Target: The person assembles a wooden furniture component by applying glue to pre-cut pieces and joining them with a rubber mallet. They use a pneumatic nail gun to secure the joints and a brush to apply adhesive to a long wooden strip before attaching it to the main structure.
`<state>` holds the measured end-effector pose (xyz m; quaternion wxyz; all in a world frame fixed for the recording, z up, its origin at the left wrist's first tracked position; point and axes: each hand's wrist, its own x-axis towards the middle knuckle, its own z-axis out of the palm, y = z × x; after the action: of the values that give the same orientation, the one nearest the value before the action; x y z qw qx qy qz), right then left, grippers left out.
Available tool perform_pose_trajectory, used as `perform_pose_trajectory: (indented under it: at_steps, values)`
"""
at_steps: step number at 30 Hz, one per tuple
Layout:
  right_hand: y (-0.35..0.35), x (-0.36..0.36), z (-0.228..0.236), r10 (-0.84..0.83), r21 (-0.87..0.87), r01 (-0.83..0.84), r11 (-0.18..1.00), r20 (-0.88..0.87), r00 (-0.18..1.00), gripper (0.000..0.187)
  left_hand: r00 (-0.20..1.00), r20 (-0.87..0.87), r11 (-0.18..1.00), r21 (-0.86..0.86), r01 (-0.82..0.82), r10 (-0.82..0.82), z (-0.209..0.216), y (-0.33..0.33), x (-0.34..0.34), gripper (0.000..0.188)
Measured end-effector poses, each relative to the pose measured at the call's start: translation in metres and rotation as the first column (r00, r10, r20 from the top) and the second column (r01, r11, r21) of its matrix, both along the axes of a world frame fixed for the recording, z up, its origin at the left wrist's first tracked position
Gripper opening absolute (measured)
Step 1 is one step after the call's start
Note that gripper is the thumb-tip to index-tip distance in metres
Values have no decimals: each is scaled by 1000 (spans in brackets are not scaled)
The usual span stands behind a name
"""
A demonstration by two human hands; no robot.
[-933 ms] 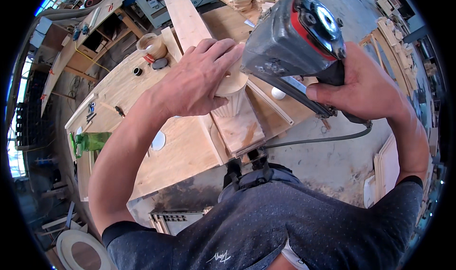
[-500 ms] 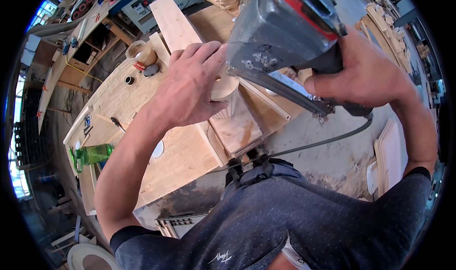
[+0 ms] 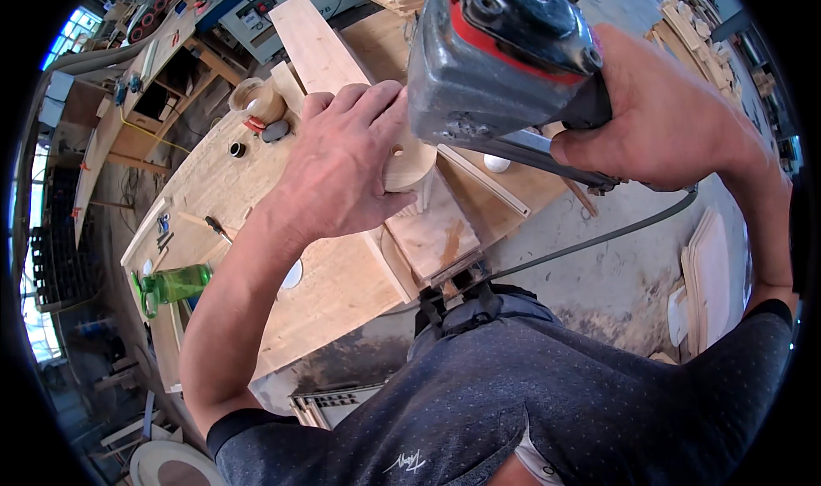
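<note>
My right hand (image 3: pixel 658 114) is wrapped round the grip of a grey and black air nail gun (image 3: pixel 487 71) with a red band. Its long magazine (image 3: pixel 556 158) slants toward the lower right, and the nose is hidden behind the body. Just left of the gun, my left hand (image 3: pixel 342 165) is closed on a round-topped pale wooden piece (image 3: pixel 412 165) with a hole in its top. The fingers lie over its far side and the thumb presses its near side. Below that piece lies a wooden block (image 3: pixel 436 238), with narrow ribbed wood between them.
A grey air hose (image 3: pixel 599 240) runs from the gun past my waist. The plywood bench (image 3: pixel 316 306) carries a green bottle (image 3: pixel 180 283), a wooden cup (image 3: pixel 258 101), a tape roll (image 3: pixel 237 150) and a long board (image 3: pixel 315 45). Stacked panels (image 3: pixel 705 272) stand at right.
The nail gun has tipped, showing more of its black top cap, and its magazine lies flatter. My left hand keeps its hold on the wooden piece. The whole view has shifted slightly.
</note>
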<state>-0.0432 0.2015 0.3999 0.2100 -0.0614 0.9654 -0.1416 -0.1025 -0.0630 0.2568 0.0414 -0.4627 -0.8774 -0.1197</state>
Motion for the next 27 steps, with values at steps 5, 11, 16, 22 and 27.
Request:
perform_pose_trajectory:
  at_steps: [5, 11, 16, 22, 27]
  values:
    - [-6, -4, 5, -42, -73, 44, 996, 30, 999, 53, 1000, 30, 1000, 19, -5, 4, -1, -1, 0, 98]
    - [-11, -8, 11, -62, -96, 61, 993, -11, 998, 59, 1000, 17, 1000, 28, 2, -2, -3, 0, 0, 93]
    - [-16, -11, 11, -63, 89, 65, 994, -34, 997, 65, 1000, -13, 998, 64, 20, -20, -6, 0, -2, 89]
    - [-22, -12, 8, 9, 6, -9, 1000, -136, 991, 58, 1000, -6, 998, 65, 19, -19, -9, -1, -1, 88]
    - [-14, -11, 19, -5, 193, 11, 981, -31, 999, 49, 1000, 0, 1000, 28, -4, 3, -2, 0, 1, 93]
